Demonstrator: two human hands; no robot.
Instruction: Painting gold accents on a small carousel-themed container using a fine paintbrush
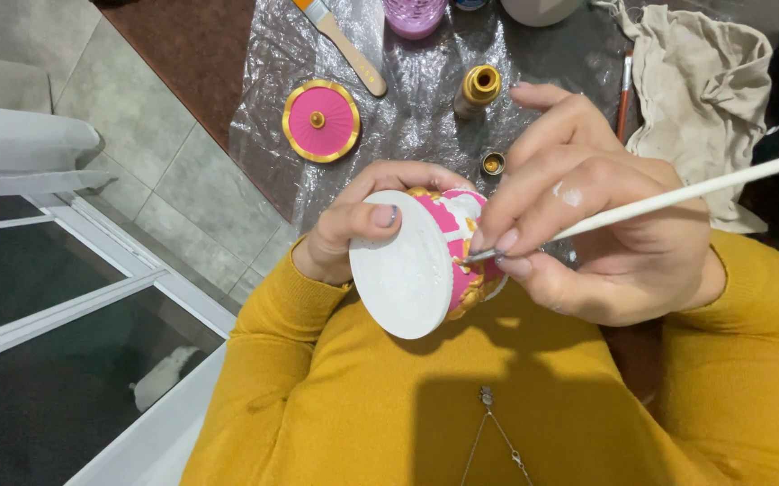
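Holding: my right hand pinches a thin white paintbrush, its tip touching the gold trim of a pink pot.
Left hand: clenched round that pot, tilted sideways over my lap, white base toward me.
Near desk edge: small gold cap, open gold paint bottle.
Left edge of plastic sheet: pink lid with gold rim.
Far edge: wooden-handled brush.
Right: beige cloth.
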